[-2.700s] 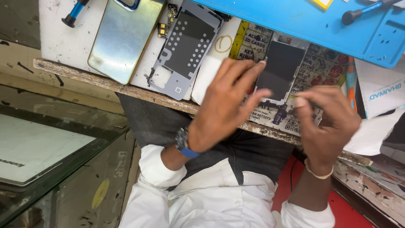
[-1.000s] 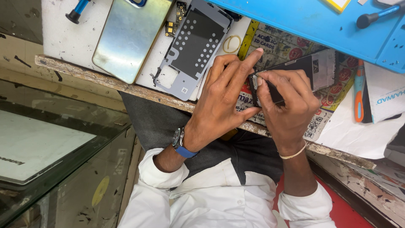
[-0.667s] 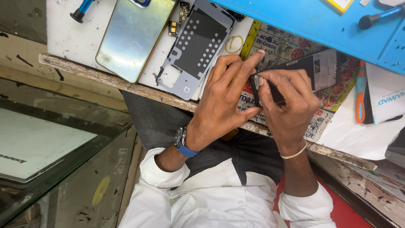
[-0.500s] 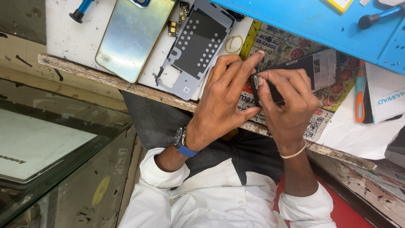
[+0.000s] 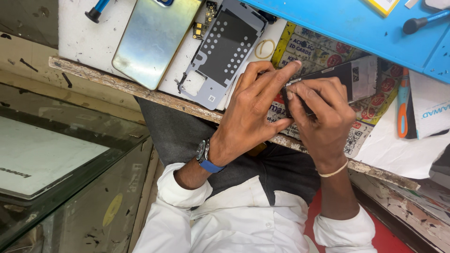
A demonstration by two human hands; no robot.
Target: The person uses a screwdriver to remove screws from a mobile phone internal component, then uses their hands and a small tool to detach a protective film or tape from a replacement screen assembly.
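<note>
Both hands, left hand (image 5: pixel 251 112) and right hand (image 5: pixel 323 117), are pinching a dark phone panel (image 5: pixel 349 79) at the counter (image 5: pixel 154 96) edge, beside a grey metal frame (image 5: pixel 225 51).

Dark, flat phone panel (image 5: pixel 349 79) gripped at its near end between left hand (image 5: pixel 255 110) and right hand (image 5: pixel 323 117), fingertips pinching one corner. Held low over the printed sheet at the bench edge, tilted slightly, far end pointing away toward the blue mat. Upper face black with a pale label patch near the far end; thin metallic rim showing at the pinched corner. Near half hidden under the fingers.
</note>
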